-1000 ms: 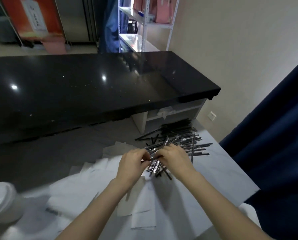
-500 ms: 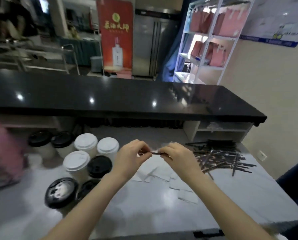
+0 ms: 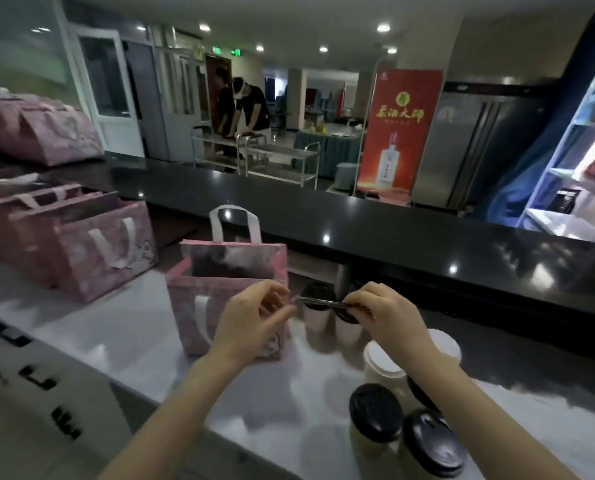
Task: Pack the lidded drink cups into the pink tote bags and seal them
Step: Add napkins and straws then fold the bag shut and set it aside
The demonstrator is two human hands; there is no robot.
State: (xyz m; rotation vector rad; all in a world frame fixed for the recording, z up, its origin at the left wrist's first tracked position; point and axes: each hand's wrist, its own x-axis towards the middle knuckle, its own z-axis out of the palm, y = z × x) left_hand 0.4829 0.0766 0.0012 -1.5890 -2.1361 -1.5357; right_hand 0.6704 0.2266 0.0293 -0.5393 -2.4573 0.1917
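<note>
At the far left, a stack of pink tote bags [image 3: 43,133] lies flat on the black counter [image 3: 393,237], and below it several more pink bags [image 3: 91,251] stand on the pale worktop [image 3: 116,327], their insides not visible. Near the middle an open pink tote bag [image 3: 199,306] stands upright, white handle raised; its interior looks dark and what it holds cannot be made out. The left hand [image 3: 251,323] hovers in front of this bag, thumb and forefinger pinched near the tip of a thin dark straw [image 3: 320,301]. The right hand [image 3: 382,317] is closed on the straw's other end. Behind the hands stand two cups with dark lids [image 3: 318,306]. At the lower right, white-lidded cups [image 3: 382,365] and black-lidded cups [image 3: 375,414] cluster on the worktop, all outside the bags.
</note>
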